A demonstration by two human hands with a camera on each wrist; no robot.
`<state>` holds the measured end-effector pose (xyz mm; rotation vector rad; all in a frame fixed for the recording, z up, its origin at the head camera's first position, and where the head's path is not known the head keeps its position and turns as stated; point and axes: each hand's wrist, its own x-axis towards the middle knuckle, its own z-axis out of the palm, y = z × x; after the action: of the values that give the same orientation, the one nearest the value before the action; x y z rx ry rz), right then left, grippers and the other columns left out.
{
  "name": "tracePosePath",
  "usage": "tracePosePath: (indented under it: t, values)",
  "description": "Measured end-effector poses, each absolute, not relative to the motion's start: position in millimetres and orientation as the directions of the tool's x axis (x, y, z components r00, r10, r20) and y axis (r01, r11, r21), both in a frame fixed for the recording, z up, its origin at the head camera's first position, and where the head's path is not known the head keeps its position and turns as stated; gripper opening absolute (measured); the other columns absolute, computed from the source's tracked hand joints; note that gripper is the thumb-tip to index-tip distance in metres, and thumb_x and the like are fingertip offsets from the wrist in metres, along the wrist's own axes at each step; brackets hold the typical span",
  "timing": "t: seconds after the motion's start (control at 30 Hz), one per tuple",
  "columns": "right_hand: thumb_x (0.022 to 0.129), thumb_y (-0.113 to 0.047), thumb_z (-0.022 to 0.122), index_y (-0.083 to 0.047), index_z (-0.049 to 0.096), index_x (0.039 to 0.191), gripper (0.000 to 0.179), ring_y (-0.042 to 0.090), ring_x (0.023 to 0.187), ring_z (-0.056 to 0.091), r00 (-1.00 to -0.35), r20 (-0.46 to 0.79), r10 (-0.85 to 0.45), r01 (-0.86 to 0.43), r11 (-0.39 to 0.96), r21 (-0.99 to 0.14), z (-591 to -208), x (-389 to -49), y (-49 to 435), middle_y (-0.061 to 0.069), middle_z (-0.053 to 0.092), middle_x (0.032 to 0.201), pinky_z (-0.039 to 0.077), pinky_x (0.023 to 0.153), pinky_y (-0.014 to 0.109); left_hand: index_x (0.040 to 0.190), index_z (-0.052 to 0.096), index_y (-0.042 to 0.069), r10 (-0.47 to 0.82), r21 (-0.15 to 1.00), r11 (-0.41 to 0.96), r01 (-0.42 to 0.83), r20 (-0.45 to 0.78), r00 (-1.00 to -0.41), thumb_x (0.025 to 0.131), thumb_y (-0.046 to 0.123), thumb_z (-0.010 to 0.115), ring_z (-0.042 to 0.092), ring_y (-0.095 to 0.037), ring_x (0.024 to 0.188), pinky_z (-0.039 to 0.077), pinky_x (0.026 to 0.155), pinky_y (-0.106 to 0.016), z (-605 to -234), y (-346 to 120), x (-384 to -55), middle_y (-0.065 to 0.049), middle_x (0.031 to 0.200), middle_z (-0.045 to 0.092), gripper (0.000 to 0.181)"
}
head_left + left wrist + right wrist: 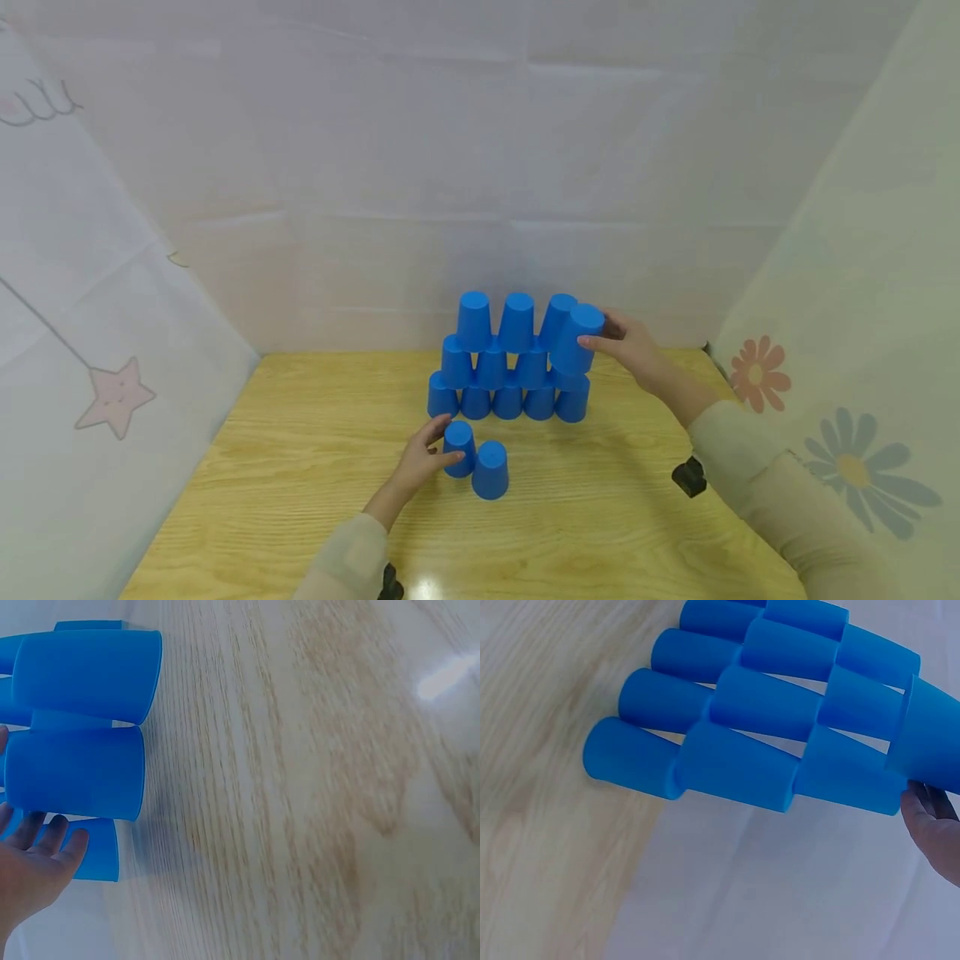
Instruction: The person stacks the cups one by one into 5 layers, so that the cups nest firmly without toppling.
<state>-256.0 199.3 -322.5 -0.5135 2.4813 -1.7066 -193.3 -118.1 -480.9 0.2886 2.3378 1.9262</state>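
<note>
My right hand (630, 346) holds an upside-down blue cup (576, 340), with the thumb on its near side. In the head view this cup overlaps the right end of a stack of upside-down blue cups (491, 367). From the right wrist view, the held cup (931, 739) is just beyond the stack's top row (847, 771). In front of the stack, two more blue cups stand upside down on the table. Around the left one (460, 450) my left hand (420, 458) lies loosely, its fingers (71, 851) extended along the side. The right one (491, 472) stands close beside it.
The stack rises in three rows, narrower toward the top, near the back of the wooden table (315, 467). Behind it hangs a pale cloth (375, 250), with patterned cloths at both sides. Dark wrist-worn devices (689, 477) show under the sleeves.
</note>
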Motion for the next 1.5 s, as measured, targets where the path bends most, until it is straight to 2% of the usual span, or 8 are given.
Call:
tracePosePath:
  t: [0.27, 0.63, 0.87, 1.07, 1.2, 1.3, 1.5]
  values:
    - [0.08, -0.033, 0.061, -0.006, 0.03, 0.133, 0.067, 0.031, 0.116, 0.035, -0.94, 0.136, -0.312, -0.245, 0.344, -0.907, -300, -267, 191, 0.016, 0.039, 0.128, 0.03, 0.092, 0.047, 0.127, 0.034, -0.005, 0.209, 0.974, 0.208, 0.086, 0.041, -0.977, 0.077, 0.001, 0.062, 0.029, -0.044, 0.116, 0.023, 0.09, -0.058, -476, -114, -190, -0.028, 0.128, 0.033, 0.057]
    - [0.078, -0.038, 0.061, -0.008, 0.028, 0.134, 0.072, 0.03, 0.117, 0.034, -0.97, 0.127, -0.207, -0.199, 0.372, -0.907, -288, -285, 178, 0.016, 0.038, 0.129, 0.026, 0.094, 0.048, 0.126, 0.039, 0.001, 0.167, 0.97, 0.231, 0.073, 0.035, -0.985, 0.076, 0.008, 0.065, 0.034, -0.04, 0.114, 0.027, 0.089, -0.057, -504, -116, -207, -0.023, 0.126, 0.038, 0.057]
    - [0.078, -0.039, 0.06, -0.01, 0.028, 0.135, 0.071, 0.03, 0.117, 0.034, -0.982, 0.131, -0.138, -0.175, 0.38, -0.908, -285, -295, 170, 0.015, 0.038, 0.128, 0.028, 0.093, 0.048, 0.123, 0.04, -0.004, 0.168, 0.964, 0.237, 0.119, 0.08, -0.982, 0.077, 0.002, 0.062, 0.035, -0.045, 0.111, 0.028, 0.087, -0.059, -488, -112, -197, -0.028, 0.122, 0.039, 0.051]
    - [0.077, -0.04, 0.061, -0.012, 0.031, 0.133, 0.07, 0.029, 0.116, 0.035, -0.984, 0.144, -0.102, -0.172, 0.385, -0.907, -283, -304, 165, 0.013, 0.04, 0.127, 0.029, 0.092, 0.05, 0.121, 0.042, -0.004, 0.158, 0.964, 0.227, 0.136, 0.101, -0.982, 0.078, 0.002, 0.062, 0.037, -0.042, 0.11, 0.029, 0.088, -0.056, -488, -112, -196, -0.026, 0.12, 0.042, 0.048]
    - [0.077, -0.041, 0.061, -0.012, 0.031, 0.134, 0.07, 0.029, 0.116, 0.035, -0.985, 0.144, -0.094, -0.169, 0.385, -0.907, -282, -309, 161, 0.013, 0.04, 0.127, 0.029, 0.092, 0.05, 0.121, 0.045, -0.001, 0.155, 0.957, 0.244, 0.158, 0.123, -0.98, 0.078, 0.009, 0.064, 0.04, -0.038, 0.11, 0.031, 0.089, -0.052, -507, -115, -206, -0.021, 0.119, 0.045, 0.048]
    - [0.078, -0.039, 0.061, -0.011, 0.031, 0.133, 0.069, 0.029, 0.116, 0.034, -0.986, 0.144, -0.087, -0.166, 0.379, -0.91, -281, -311, 157, 0.013, 0.039, 0.128, 0.029, 0.092, 0.049, 0.12, 0.047, 0.004, 0.139, 0.951, 0.27, 0.149, 0.114, -0.984, 0.077, 0.014, 0.066, 0.041, -0.034, 0.111, 0.033, 0.09, -0.048, -521, -116, -212, -0.016, 0.119, 0.047, 0.048]
    - [0.078, -0.038, 0.061, -0.01, 0.033, 0.132, 0.067, 0.028, 0.116, 0.034, -0.986, 0.148, -0.082, -0.168, 0.362, -0.917, -283, -314, 150, 0.012, 0.039, 0.128, 0.03, 0.091, 0.049, 0.119, 0.048, 0.007, 0.12, 0.952, 0.281, 0.117, 0.086, -0.989, 0.077, 0.017, 0.066, 0.041, -0.032, 0.112, 0.033, 0.091, -0.046, -522, -114, -209, -0.014, 0.12, 0.048, 0.047]
